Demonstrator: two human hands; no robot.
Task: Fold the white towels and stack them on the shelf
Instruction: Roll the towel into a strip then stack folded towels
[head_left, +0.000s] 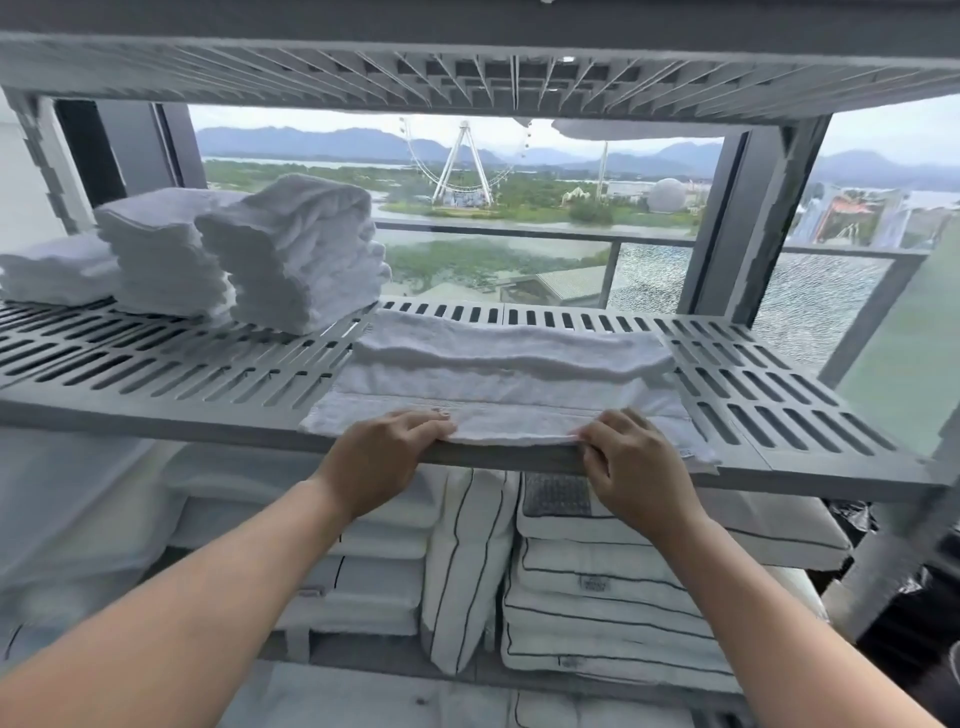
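Note:
A white towel (498, 384) lies spread across the grey slatted shelf (166, 374), its far part doubled over into a long strip. My left hand (384, 457) and my right hand (628, 462) both pinch the towel's near hem at the shelf's front edge, about a hand's width apart. Stacks of folded white towels stand at the shelf's left: a tall stack (301, 254), a second one (156, 249) behind it, and a low one (52, 270) at the far left.
Another slatted shelf (467, 78) hangs close overhead. Below the working shelf sit stacked white pillows with dark piping (597, 587). Grey uprights (753, 218) frame the rack, with a window and balcony railing behind. The shelf's right part (769, 384) is bare.

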